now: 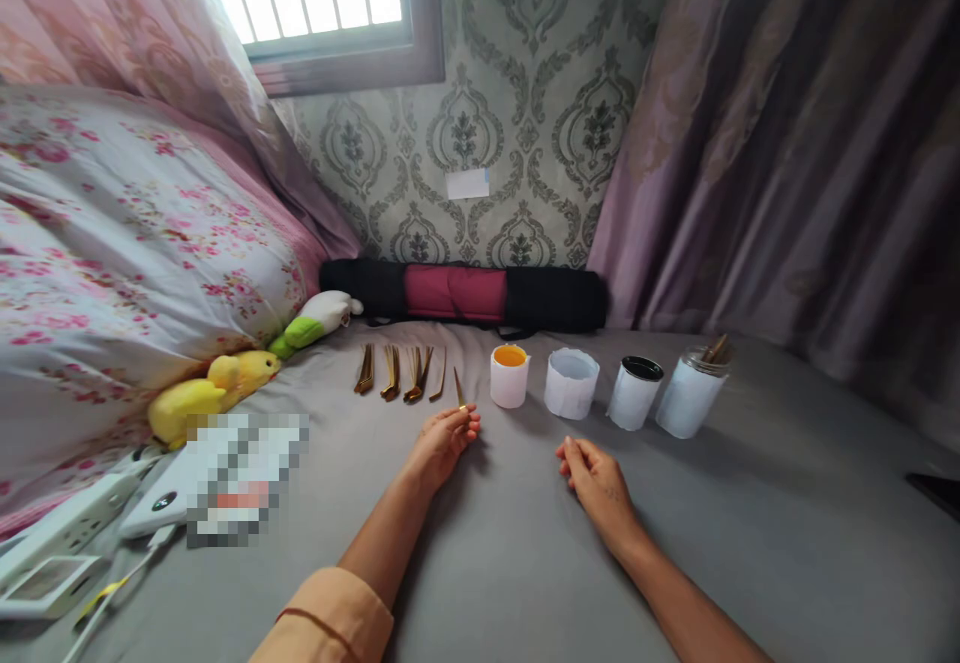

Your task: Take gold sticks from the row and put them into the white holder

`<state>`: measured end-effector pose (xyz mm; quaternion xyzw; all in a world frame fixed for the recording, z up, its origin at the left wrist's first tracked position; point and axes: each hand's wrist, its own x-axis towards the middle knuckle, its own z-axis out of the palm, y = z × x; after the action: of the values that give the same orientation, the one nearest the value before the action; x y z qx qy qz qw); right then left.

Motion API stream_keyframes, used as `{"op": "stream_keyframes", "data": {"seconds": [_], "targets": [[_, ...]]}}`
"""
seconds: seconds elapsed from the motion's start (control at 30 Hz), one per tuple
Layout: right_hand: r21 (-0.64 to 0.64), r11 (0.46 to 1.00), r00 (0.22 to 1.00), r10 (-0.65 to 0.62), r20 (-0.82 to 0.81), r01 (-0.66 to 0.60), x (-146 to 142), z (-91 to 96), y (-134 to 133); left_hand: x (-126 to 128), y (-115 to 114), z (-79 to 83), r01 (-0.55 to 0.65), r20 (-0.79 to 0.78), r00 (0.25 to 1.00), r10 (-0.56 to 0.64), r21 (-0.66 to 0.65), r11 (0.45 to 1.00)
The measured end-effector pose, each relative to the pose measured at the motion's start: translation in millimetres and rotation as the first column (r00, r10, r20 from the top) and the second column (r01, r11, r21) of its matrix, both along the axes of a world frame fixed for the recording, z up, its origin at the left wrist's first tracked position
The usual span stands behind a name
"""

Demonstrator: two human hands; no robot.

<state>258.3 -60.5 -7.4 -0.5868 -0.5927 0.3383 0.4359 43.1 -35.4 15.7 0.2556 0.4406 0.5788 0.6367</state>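
Observation:
My left hand [445, 439] rests on the grey sheet [525, 563] with its fingers pinched on a thin gold utensil [460, 389] that points up and away. My right hand [592, 478] lies on the sheet nearby, fingers loosely curled, holding nothing that I can see. Just beyond the left hand several gold utensils [397, 373] lie in a row. To their right stand a white cup with an orange inside [509, 374], a white cup [571, 382], a black-rimmed white cup [634, 392] and a clear jar [690, 389] with sticks in it.
A black and maroon rolled bag [463, 294] lies against the wallpapered wall. Yellow and green plush toys [214, 390] sit at the left by a floral quilt [127, 243]. A power strip and small devices [82, 528] lie at lower left. Curtains hang on the right.

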Motion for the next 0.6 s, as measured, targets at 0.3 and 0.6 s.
{"op": "stream_keyframes", "data": {"seconds": [0.3, 0.6], "targets": [[-0.009, 1.000, 1.000, -0.006, -0.011, 0.006, -1, 3.5, -3, 11, -11, -2.5, 0.013, 0.065, 0.998, -0.015, 0.031, 0.999], [-0.031, 0.999, 0.999, 0.006, -0.040, -0.007, -1, 2.3, -3, 24, -22, -8.7, 0.068, -0.040, 0.997, -0.062, 0.178, 0.982]]}}
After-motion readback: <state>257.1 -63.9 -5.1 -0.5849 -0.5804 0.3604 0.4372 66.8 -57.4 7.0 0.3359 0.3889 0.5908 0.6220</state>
